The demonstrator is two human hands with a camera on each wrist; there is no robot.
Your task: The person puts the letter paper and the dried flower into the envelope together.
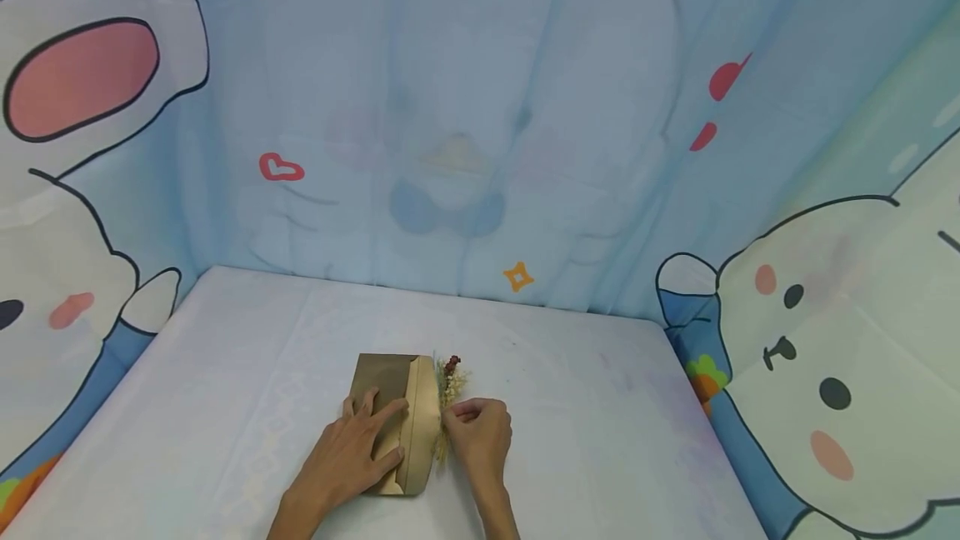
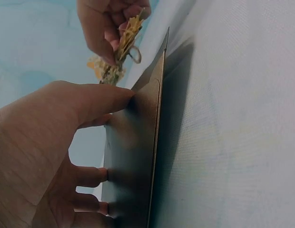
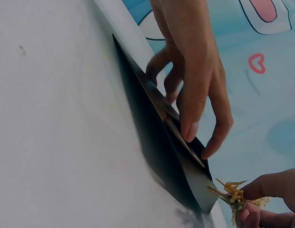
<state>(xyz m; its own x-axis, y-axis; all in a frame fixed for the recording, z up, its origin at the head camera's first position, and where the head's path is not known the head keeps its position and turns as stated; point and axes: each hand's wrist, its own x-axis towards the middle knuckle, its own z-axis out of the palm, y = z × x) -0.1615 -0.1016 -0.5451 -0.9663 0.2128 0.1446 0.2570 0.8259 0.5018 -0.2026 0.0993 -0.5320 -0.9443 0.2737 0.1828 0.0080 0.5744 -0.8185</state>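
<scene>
A gold-brown paper envelope [image 1: 381, 372] lies on the white-covered table, its lighter flap [image 1: 425, 448] folded out on the right side. My left hand [image 1: 347, 455] rests on the envelope with fingers spread, the thumb and index finger near the flap's fold. In the left wrist view that thumb presses on the envelope's surface [image 2: 138, 152]. Just beyond the flap, my right hand [image 1: 482, 436] pinches a small bunch of dried flowers [image 1: 451, 383], yellowish with dark red bits at its top. A thin twine loop [image 2: 135, 54] shows on the bunch. Part of its stems is hidden by the right fingers.
White cloth [image 1: 247, 382] covers the table on both sides of the envelope. A light blue cartoon-printed curtain [image 1: 465, 90] hangs behind the table's back edge, with printed white figures at left and right.
</scene>
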